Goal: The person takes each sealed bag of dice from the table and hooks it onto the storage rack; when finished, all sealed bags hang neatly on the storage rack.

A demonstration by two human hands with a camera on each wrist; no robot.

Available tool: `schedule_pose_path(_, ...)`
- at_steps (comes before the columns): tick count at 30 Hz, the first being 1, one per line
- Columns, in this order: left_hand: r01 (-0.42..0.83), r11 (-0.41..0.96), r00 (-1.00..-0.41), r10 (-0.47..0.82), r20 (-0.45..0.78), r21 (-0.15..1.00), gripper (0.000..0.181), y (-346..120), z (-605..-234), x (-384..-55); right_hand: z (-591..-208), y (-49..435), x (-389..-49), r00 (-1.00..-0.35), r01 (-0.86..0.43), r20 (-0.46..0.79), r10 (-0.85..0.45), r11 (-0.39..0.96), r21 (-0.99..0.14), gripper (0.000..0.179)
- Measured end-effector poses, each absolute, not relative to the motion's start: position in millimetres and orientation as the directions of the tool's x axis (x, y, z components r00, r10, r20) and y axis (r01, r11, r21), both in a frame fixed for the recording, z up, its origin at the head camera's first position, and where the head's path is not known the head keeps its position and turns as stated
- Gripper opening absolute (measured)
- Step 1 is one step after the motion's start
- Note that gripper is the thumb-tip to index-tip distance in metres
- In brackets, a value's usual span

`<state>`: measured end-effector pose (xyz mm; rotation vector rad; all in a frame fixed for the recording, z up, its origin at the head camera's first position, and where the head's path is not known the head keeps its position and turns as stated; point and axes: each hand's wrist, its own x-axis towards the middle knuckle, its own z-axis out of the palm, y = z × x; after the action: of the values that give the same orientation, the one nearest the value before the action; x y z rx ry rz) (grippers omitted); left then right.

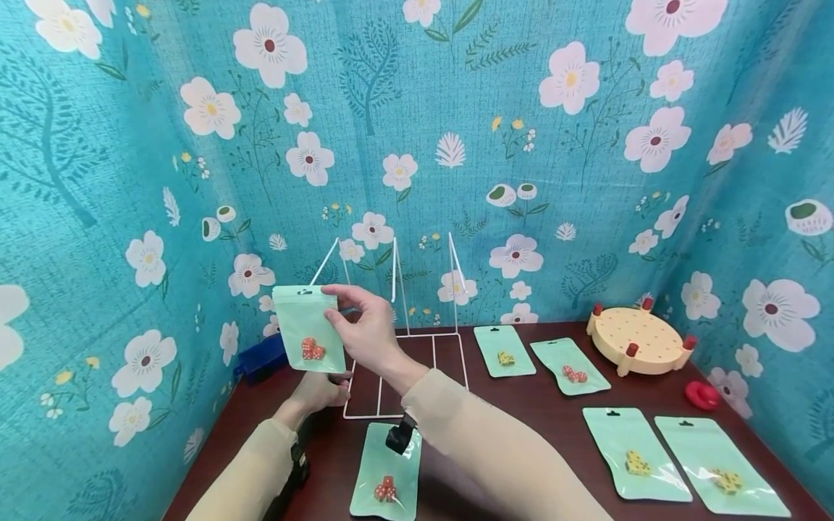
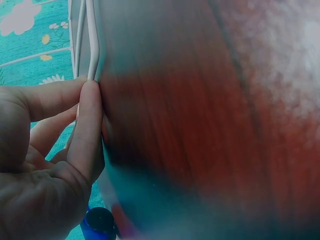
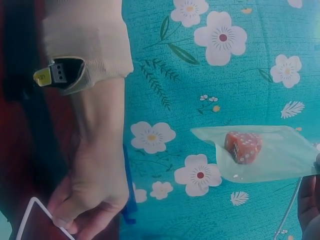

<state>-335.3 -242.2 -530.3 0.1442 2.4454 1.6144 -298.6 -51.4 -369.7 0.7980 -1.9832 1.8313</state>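
A pale green zip pouch (image 1: 293, 315) with red dice (image 1: 312, 349) showing through its front hangs upright in my right hand (image 1: 368, 329). The thumb and fingers pinch it at the top right corner. Behind it stands a white wire rack (image 1: 371, 417) with several prongs (image 1: 394, 268), and the pouch overlaps the leftmost prong in the head view. Low under the pouch, my left hand (image 1: 319, 392) pinches the rack's left side wire. Thumb and finger meet on that white wire (image 2: 93, 40) in the left wrist view. The right wrist view shows the pouch (image 3: 275, 165) edge-tilted.
Another red-dice pouch (image 1: 386, 449) lies before the rack. To the right lie pouches with yellow dice (image 1: 495, 340) and red dice (image 1: 554, 354), plus two more yellow-dice pouches nearer. A round cream stand (image 1: 641, 336), a red object (image 1: 702, 395) and a blue object (image 1: 262, 357) sit near the curtain.
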Motion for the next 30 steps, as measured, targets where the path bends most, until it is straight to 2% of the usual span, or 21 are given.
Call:
schedule_pose_path(7, -0.081, 0.446, -0.980, 0.128, -0.153, 0.891, 0.060, -240.3, -528.3, -334.5, -370.3, -55.4, -302.0, -0.806, -0.578, 0.562, -0.184, 0.045, -0.815, 0.036)
schedule_pose_path(14, -0.134, 0.476, -0.977, 0.086, -0.197, 0.869, 0.049, -240.8, -527.9, -336.4, -371.3, -57.0, -310.6, -0.796, -0.598, 0.583, -0.163, 0.072, -0.798, 0.035)
schedule_pose_path(30, -0.042, 0.589, -0.986, 0.104, -0.128, 0.807, 0.045, -242.7, -528.6, -339.1, -371.5, -60.5, -346.5, -0.792, -0.609, 0.604, -0.086, 0.168, -0.775, 0.034)
